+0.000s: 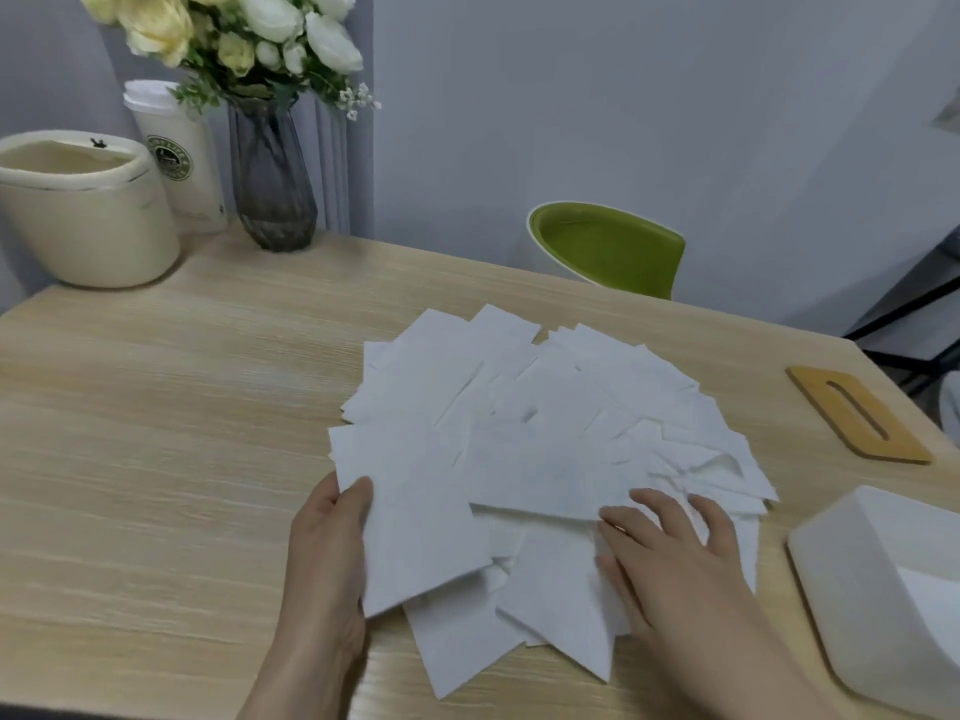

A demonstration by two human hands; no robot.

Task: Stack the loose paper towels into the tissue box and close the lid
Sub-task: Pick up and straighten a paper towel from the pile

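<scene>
Bin: a cream tub [85, 220] with a swing lid stands at the far left corner of the table [156, 433].
Cup: a white lidded paper cup [179, 158] with a round green logo stands just behind the bin, next to the vase.
Vase: a dark ribbed glass vase [272, 184] holds white and pale yellow flowers [234, 28], beside the cup at the table's far edge.
Left hand: the left hand [327, 553] grips the left edge of one towel, thumb on top of the sheet, fingers hidden beneath it; the grip is narrow, pinching that sheet.
Towels: loose white towels [545, 444] lie fanned and overlapping in a wide heap at the table's middle, corners pointing all ways, none in the box.
Chair: a green chair [613, 252] stands behind the far edge of the table.
Right hand: the right hand [670, 553] lies flat on the heap's near right part, fingers spread and fairly straight, pressing the sheets; the grip is wide and holds nothing.
Lid: a flat wooden lid [857, 413] with a long slot lies on the table at the far right, apart from the box.
Box: the white box [883, 595] stands open at the near right edge, just beside the heap; some white paper shows inside.
</scene>
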